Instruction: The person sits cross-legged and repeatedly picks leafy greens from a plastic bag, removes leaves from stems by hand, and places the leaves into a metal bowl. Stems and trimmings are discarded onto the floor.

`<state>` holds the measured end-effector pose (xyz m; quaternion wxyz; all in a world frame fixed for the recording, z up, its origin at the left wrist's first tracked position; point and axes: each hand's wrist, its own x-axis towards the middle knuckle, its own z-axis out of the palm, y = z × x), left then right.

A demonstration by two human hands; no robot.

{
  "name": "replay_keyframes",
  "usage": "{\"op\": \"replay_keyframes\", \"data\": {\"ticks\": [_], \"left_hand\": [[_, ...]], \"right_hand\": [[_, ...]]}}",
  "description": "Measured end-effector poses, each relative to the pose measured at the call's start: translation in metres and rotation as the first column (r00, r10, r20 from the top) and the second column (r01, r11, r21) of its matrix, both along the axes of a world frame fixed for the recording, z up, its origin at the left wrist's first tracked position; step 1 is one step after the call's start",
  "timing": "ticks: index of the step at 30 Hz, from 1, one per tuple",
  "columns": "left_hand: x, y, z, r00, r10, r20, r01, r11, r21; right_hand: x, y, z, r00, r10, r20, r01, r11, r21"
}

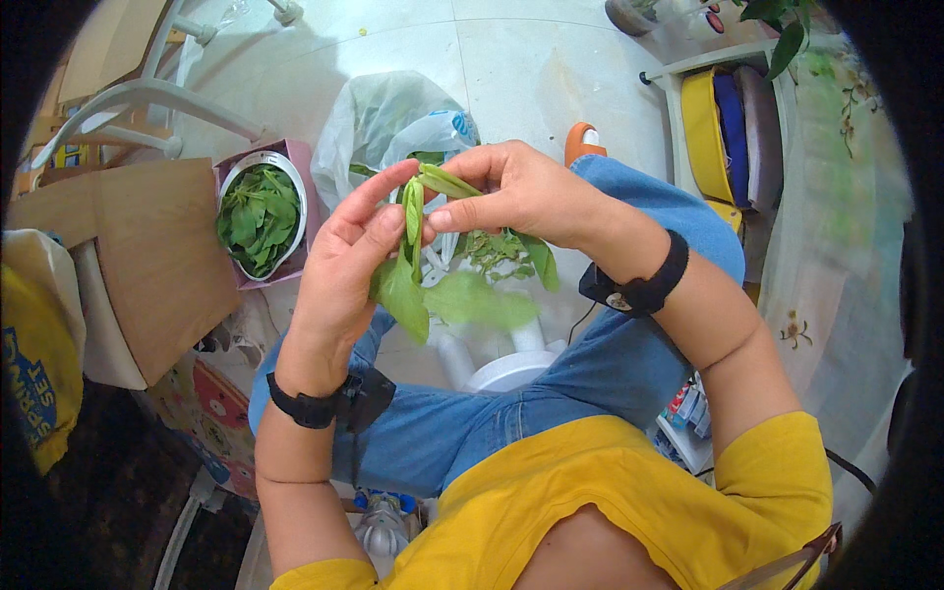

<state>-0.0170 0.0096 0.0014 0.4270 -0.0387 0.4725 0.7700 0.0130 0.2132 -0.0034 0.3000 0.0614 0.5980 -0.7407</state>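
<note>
My left hand [346, 251] pinches a leafy green sprig [413, 214] between thumb and fingers, its folded pale-green tip upright and broad leaves hanging below. Against it, my right hand [516, 188] grips a second green stem [448, 181], and the two stems meet at the fingertips. Larger leaves [483, 299] droop under the hands, one of them blurred. Behind the hands stands a translucent plastic bag [369, 110] with greens inside. To the left, a white-rimmed container [301, 188] full of picked leaves [258, 214] sits in a pink box [302, 158].
Scattered leaf scraps [498, 251] lie below my right hand. A white stool [512, 371] is between my knees. Cardboard [166, 265] and a white metal frame [199, 107] stand at left. At right is a white shelf [675, 110] holding fabric cases [704, 133].
</note>
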Motion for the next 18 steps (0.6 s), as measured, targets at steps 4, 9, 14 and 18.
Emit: {"op": "replay_keyframes", "data": {"ticks": [4,9,14,18], "left_hand": [[0.0053,0.0003,-0.0013,0.951,-0.092,-0.295,0.023,0.973,-0.229],[0.0105,-0.0005,-0.004,0.838,-0.184,-0.513,-0.065,0.901,-0.429],[0.0101,0.0004,-0.0012,0.807,-0.258,-0.531,-0.067,0.854,-0.516],[0.0102,0.0013,0.0036,0.719,-0.361,-0.593,-0.086,0.802,-0.592]], "right_hand": [[0.0023,-0.0032,-0.0021,0.997,-0.077,0.017,0.078,0.996,-0.037],[0.0045,-0.0059,-0.0078,0.993,-0.066,-0.103,0.083,0.982,0.171],[0.0039,-0.0061,-0.0071,0.998,-0.013,-0.055,0.023,0.983,0.183],[0.0031,-0.0057,-0.005,0.998,0.045,0.042,-0.051,0.986,0.162]]}}
